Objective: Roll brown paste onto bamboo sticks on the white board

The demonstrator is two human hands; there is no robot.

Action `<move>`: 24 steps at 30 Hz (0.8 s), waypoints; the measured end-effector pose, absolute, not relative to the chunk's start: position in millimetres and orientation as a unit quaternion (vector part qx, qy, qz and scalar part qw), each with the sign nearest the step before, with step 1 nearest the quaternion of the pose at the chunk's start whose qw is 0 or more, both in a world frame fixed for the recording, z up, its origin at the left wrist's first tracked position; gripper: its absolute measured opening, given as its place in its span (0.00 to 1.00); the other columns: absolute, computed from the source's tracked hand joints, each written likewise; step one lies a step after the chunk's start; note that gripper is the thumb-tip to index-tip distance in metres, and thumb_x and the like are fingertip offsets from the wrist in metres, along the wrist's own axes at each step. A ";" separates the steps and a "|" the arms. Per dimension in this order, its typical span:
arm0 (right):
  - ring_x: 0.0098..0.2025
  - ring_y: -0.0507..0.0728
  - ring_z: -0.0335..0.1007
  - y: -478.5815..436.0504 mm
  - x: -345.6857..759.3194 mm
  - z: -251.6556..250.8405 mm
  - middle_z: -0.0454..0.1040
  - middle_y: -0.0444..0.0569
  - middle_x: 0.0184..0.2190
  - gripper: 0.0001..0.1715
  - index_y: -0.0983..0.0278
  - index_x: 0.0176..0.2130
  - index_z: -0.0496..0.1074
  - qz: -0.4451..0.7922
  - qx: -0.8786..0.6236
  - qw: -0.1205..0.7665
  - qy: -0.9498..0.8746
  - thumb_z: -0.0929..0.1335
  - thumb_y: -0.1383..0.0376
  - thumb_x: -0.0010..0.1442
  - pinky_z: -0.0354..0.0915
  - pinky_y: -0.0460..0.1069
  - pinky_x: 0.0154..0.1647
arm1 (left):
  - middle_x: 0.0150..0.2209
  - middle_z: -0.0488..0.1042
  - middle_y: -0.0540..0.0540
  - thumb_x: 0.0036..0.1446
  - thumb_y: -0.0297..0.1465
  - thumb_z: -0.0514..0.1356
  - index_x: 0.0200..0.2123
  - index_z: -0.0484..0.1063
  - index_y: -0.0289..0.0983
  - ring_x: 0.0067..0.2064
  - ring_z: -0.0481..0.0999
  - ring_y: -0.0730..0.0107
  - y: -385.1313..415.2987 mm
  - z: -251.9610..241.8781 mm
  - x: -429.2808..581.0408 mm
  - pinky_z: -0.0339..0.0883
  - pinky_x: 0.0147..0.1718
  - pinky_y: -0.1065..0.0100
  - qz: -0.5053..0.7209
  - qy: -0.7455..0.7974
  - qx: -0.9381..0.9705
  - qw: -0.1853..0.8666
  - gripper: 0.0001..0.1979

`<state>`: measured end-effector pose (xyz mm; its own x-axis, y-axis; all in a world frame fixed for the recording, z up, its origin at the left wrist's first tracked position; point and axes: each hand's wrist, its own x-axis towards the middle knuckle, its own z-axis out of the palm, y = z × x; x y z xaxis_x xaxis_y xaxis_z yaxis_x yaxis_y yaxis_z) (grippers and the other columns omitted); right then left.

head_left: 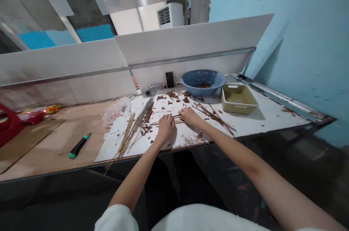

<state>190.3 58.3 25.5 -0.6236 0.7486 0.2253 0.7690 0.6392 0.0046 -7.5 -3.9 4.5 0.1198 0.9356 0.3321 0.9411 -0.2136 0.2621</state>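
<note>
Both my hands rest close together on a white board (253, 118) on the workbench. My left hand (165, 126) is closed, fingers curled round a thin stick (176, 116) that runs to my right hand (189, 114), which pinches its other end. A pile of bare pale sticks (130, 134) lies fanned out to the left of my left hand. A bundle of brown coated sticks (215, 116) lies to the right of my right hand. Brown scraps (148, 114) are scattered over the board between them.
A blue bowl (203, 80) with brown scraps and an empty olive tray (238, 98) stand at the back right. A phone (169, 79) leans on the white back panel. A green-tipped utility knife (79, 146), crumpled plastic (117, 111) and a red object (8, 124) lie left.
</note>
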 end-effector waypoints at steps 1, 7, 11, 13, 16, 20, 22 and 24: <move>0.61 0.68 0.76 55.2 193.1 23.1 0.82 0.63 0.58 0.18 0.67 0.59 0.79 -0.052 -0.427 0.109 -0.896 0.66 0.60 0.81 0.63 0.58 0.62 | 0.71 0.73 0.27 0.75 0.30 0.54 0.73 0.70 0.32 0.76 0.68 0.38 -7.8 -1.5 -7.5 0.61 0.73 0.38 -0.209 -0.636 -0.743 0.008 0.26; 0.66 0.68 0.76 46.2 219.6 17.7 0.80 0.67 0.64 0.28 0.69 0.66 0.75 -0.025 -0.442 0.154 -0.884 0.62 0.54 0.82 0.64 0.61 0.69 | 0.79 0.62 0.28 0.76 0.32 0.51 0.80 0.60 0.32 0.82 0.57 0.40 -22.8 -18.5 10.1 0.51 0.78 0.36 -0.152 -0.615 -0.774 0.015 0.32; 0.79 0.65 0.62 58.4 214.1 16.8 0.69 0.66 0.75 0.33 0.69 0.74 0.68 0.032 -0.398 0.125 -0.908 0.57 0.54 0.84 0.54 0.63 0.80 | 0.81 0.58 0.31 0.74 0.32 0.53 0.82 0.57 0.33 0.83 0.53 0.44 -1.2 -10.4 36.3 0.47 0.80 0.39 -0.137 -0.602 -0.787 -0.005 0.36; 0.82 0.66 0.55 61.2 207.5 11.5 0.63 0.67 0.79 0.35 0.70 0.77 0.64 0.046 -0.390 0.093 -0.915 0.56 0.55 0.83 0.50 0.65 0.83 | 0.81 0.57 0.31 0.71 0.32 0.55 0.82 0.55 0.34 0.83 0.52 0.43 8.6 -10.6 43.9 0.44 0.80 0.35 -0.128 -0.622 -0.773 -0.019 0.39; 0.83 0.69 0.51 53.8 205.3 -1.9 0.59 0.70 0.80 0.38 0.73 0.78 0.61 0.041 -0.408 0.072 -0.909 0.57 0.53 0.82 0.49 0.68 0.83 | 0.81 0.56 0.31 0.70 0.32 0.56 0.83 0.54 0.34 0.84 0.51 0.42 7.6 -20.5 43.8 0.39 0.80 0.33 -0.125 -0.636 -0.761 -0.019 0.41; 0.82 0.70 0.55 40.4 211.6 -16.8 0.63 0.70 0.78 0.39 0.68 0.79 0.61 0.014 -0.395 0.090 -0.914 0.58 0.49 0.82 0.51 0.72 0.81 | 0.81 0.56 0.31 0.69 0.34 0.56 0.82 0.55 0.32 0.83 0.52 0.42 -3.3 -34.3 36.1 0.39 0.81 0.37 -0.110 -0.628 -0.770 -0.020 0.41; 0.82 0.70 0.56 43.6 211.1 -15.8 0.65 0.69 0.77 0.39 0.66 0.79 0.62 0.010 -0.400 0.086 -0.912 0.57 0.48 0.82 0.52 0.72 0.81 | 0.82 0.56 0.32 0.70 0.35 0.55 0.83 0.55 0.34 0.83 0.52 0.41 1.7 -32.6 35.8 0.41 0.81 0.36 -0.106 -0.638 -0.762 -0.029 0.40; 0.82 0.69 0.57 52.6 207.6 -10.1 0.64 0.70 0.77 0.39 0.67 0.79 0.62 0.010 -0.415 0.074 -0.907 0.58 0.48 0.82 0.52 0.70 0.81 | 0.82 0.56 0.33 0.71 0.36 0.54 0.83 0.55 0.36 0.84 0.51 0.42 12.8 -25.4 37.5 0.38 0.80 0.34 -0.113 -0.653 -0.749 -0.030 0.39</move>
